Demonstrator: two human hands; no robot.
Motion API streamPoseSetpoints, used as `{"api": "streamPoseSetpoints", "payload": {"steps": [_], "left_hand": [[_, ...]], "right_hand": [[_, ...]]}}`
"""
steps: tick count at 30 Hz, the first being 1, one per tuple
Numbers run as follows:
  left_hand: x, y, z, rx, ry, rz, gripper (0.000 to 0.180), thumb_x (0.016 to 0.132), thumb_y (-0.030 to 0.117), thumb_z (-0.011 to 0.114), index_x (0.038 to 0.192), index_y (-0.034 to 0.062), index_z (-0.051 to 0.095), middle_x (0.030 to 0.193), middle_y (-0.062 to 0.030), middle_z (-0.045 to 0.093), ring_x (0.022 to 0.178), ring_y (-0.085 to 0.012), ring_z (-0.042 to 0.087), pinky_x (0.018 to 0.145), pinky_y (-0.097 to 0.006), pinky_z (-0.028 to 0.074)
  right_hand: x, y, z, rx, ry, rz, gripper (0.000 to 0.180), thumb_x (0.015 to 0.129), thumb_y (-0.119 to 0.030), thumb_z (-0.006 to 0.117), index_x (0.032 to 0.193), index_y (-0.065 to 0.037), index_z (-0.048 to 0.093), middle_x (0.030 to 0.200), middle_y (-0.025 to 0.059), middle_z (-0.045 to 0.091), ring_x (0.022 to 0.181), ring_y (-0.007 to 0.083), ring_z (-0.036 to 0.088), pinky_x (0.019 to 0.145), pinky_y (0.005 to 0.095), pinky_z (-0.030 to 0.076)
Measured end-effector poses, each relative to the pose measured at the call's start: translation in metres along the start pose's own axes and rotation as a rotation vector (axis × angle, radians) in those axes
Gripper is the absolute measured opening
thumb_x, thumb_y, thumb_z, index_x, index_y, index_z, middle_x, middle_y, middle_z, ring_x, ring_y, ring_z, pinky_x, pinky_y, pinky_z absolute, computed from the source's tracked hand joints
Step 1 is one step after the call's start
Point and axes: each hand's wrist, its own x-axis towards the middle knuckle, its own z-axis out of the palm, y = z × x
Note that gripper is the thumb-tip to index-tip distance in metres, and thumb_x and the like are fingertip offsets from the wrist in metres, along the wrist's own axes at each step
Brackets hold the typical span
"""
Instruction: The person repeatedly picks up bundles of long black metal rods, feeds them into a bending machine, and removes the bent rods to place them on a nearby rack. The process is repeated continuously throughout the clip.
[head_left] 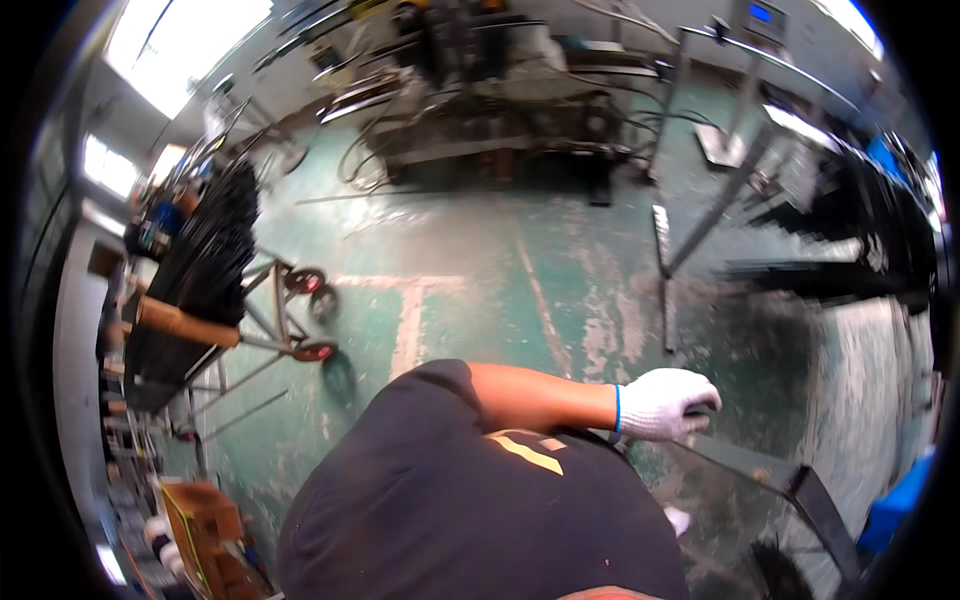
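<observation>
My left hand (665, 402) wears a white knit glove with a blue cuff. Its bare forearm reaches across my dark shirt toward the right. The fingers are curled shut on the end of a long dark flat metal bar (745, 462), which runs down to the right toward a black angled piece (825, 515). Only a small white patch of my right hand (678, 520) shows past the edge of my shirt at the lower right. Its fingers are hidden.
A wheeled cart (200, 270) loaded with long black rods stands at the left. A thin metal frame (700, 225) rises at the right, with machinery and cables (480, 120) behind. The worn green floor (450, 260) has pale painted lines. A blue crate (895, 510) sits far right and a cardboard box (205, 535) lower left.
</observation>
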Motion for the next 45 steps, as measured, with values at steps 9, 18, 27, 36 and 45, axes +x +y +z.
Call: {"api": "streamPoseSetpoints", "payload": {"steps": [9,18,27,36,45], "left_hand": [[-0.280,-0.152,-0.277,0.001,0.700,-0.841,0.025,0.096,0.019,0.064,0.113,0.0019,0.069,0.101,-0.0161,0.074,0.094,-0.0231,0.072,0.088,-0.035,0.056],[-0.424,-0.253,-0.357,-0.497,1.156,-0.984,0.025,0.098,0.019,0.065,0.113,-0.0015,0.069,0.099,-0.0087,0.071,0.084,-0.0170,0.069,0.077,-0.033,0.057],[-0.519,-0.291,-0.520,-0.467,1.627,-1.116,0.027,0.099,0.014,0.062,0.121,-0.0018,0.067,0.108,-0.0124,0.072,0.091,-0.0203,0.070,0.081,-0.032,0.057],[-0.610,-0.367,-0.513,-0.695,2.108,-1.063,0.021,0.098,0.012,0.065,0.114,-0.0003,0.068,0.095,-0.0103,0.072,0.077,-0.0196,0.068,0.069,-0.033,0.057],[-0.754,-0.412,-0.572,-0.362,2.199,-1.091,0.013,0.095,0.012,0.063,0.104,0.0048,0.069,0.091,-0.0045,0.070,0.075,-0.0232,0.065,0.065,-0.038,0.053]], "right_hand": [[-0.070,-0.245,0.220,0.073,-0.677,-0.226,0.035,0.096,-0.028,0.068,0.114,0.002,0.071,0.092,0.0191,0.075,0.081,0.0273,0.071,0.074,0.0379,0.056],[-0.219,-0.669,0.267,0.059,-0.510,-0.807,0.044,0.091,-0.018,0.073,0.126,0.006,0.063,0.122,0.0192,0.071,0.110,0.0285,0.068,0.099,0.0379,0.052],[-0.648,-1.071,0.330,0.324,-0.822,-1.508,0.046,0.094,-0.030,0.076,0.131,-0.004,0.066,0.115,0.0147,0.073,0.108,0.0237,0.069,0.098,0.0355,0.052],[-1.017,-1.280,0.448,0.273,-0.952,-1.860,0.074,0.096,-0.059,0.063,0.136,0.004,0.061,0.132,0.0251,0.067,0.123,0.0354,0.065,0.107,0.0396,0.047],[-1.204,-1.240,0.394,-0.085,-0.577,-2.472,0.085,0.092,-0.067,0.063,0.139,0.004,0.057,0.134,0.0286,0.063,0.126,0.0376,0.062,0.110,0.0453,0.047]]}}
